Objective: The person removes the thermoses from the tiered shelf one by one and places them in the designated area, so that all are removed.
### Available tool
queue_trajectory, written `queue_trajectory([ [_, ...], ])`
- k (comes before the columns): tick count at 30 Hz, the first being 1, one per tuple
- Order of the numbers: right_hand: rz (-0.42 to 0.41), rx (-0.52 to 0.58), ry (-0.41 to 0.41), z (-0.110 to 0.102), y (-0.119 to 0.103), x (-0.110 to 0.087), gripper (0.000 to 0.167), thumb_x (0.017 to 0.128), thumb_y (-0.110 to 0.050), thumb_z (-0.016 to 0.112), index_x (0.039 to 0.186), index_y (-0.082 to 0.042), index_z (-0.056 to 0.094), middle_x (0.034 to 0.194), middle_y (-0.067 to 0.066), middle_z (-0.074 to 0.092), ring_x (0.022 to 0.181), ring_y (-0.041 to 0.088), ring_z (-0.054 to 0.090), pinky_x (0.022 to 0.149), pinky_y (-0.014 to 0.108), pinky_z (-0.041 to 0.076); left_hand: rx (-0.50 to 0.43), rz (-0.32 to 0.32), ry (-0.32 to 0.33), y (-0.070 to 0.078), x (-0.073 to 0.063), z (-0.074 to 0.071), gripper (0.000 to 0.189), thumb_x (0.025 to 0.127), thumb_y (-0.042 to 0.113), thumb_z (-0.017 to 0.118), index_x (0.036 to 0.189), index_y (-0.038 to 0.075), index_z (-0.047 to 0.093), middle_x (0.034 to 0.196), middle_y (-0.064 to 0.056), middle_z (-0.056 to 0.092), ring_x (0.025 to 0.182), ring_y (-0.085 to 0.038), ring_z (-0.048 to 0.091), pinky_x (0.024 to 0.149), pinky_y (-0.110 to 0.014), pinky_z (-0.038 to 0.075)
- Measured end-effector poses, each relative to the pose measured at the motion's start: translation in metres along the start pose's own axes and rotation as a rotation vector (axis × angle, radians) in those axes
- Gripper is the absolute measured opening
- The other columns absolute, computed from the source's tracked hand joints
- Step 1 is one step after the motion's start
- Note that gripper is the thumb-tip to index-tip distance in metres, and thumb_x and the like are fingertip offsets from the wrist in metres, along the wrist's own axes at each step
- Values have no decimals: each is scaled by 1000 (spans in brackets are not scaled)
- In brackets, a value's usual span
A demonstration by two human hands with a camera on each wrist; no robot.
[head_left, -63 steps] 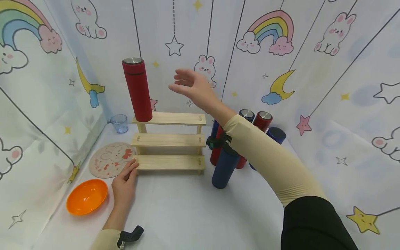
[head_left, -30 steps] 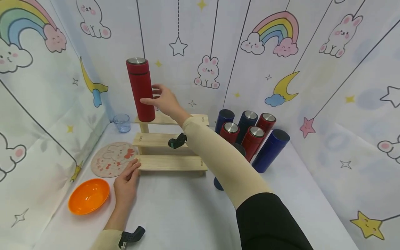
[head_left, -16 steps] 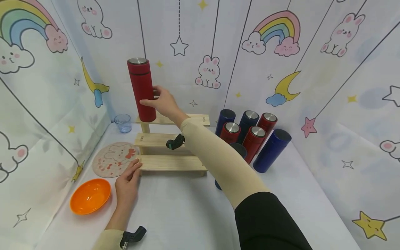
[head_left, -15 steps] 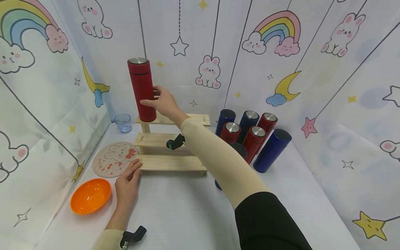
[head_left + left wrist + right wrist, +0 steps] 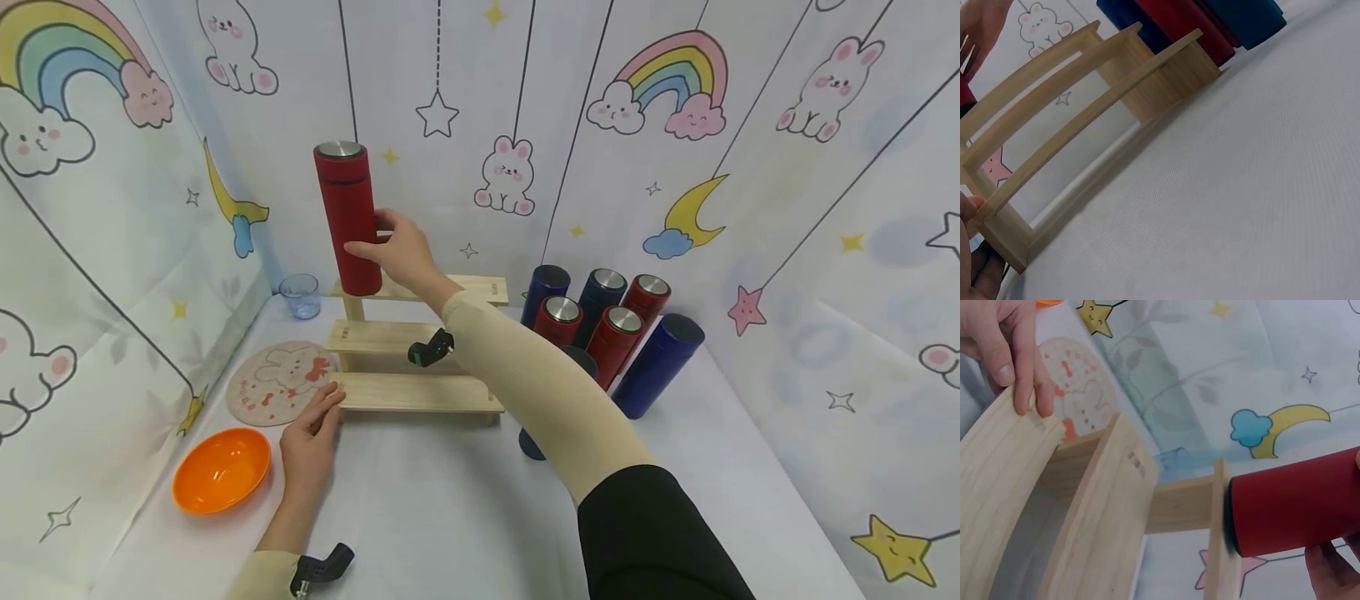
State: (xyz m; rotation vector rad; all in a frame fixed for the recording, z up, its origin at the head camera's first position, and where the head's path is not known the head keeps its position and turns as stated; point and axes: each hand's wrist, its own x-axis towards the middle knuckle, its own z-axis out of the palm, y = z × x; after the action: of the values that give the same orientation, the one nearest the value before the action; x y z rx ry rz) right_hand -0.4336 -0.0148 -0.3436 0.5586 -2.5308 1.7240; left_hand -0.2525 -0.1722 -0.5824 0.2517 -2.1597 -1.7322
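A red thermos [image 5: 349, 218] stands upright at the left end of the top tier of a three-tier wooden shelf [image 5: 420, 392]. My right hand [image 5: 406, 254] holds its lower half from the right, thumb across the front and fingers round behind. The right wrist view has the base of that red thermos [image 5: 1297, 503] right at the top board. Down at the left end of the lowest tier, my left hand [image 5: 308, 442] grips the board's corner. In the left wrist view the left hand [image 5: 969, 250] shows only partly, at the frame's edge by the shelf's end.
Several red and blue thermoses [image 5: 613, 335] stand right of the shelf, some behind my right sleeve. Left of it are a small clear blue cup [image 5: 301, 297], a round bunny-print mat [image 5: 262, 396] and an orange bowl [image 5: 222, 472]. A printed cloth backdrop [image 5: 465, 50] rises behind.
My right hand, earlier raised and apart to the right of the red thermos, has come down and left and now holds it. The left hand and the shelf have stayed put.
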Motion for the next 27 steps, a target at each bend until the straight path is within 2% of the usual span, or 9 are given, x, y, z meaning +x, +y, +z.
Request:
queue_trajectory([
  [7,-33,50,-24,-24,-17,-12,62,97,-30,86,151,-14,59,132,-5,67,114,11,69,92,25,60,8,3,0,0,1,1,29,112,20,65,138,16,77,152,10,63,148,-9,49,109,-14,43],
  [14,-110,105,-16,-64,-34,-33,58,94,-27,87,147,-14,64,129,-2,70,113,17,71,96,31,59,-5,-1,-12,-1,2,1,30,113,21,64,139,16,76,153,10,62,149,-9,47,109,-14,44],
  [19,-160,148,-27,-96,-40,-53,55,96,-24,83,146,-13,64,130,2,71,116,22,71,101,37,57,-7,7,-9,0,2,2,29,112,20,64,139,16,77,153,9,62,149,-10,48,108,-13,44],
  [27,-158,177,-58,-141,-35,-93,58,96,-21,81,150,-13,62,135,6,70,121,27,70,107,46,55,4,16,1,1,0,2,29,112,18,64,138,15,77,153,8,63,148,-11,49,107,-13,45],
])
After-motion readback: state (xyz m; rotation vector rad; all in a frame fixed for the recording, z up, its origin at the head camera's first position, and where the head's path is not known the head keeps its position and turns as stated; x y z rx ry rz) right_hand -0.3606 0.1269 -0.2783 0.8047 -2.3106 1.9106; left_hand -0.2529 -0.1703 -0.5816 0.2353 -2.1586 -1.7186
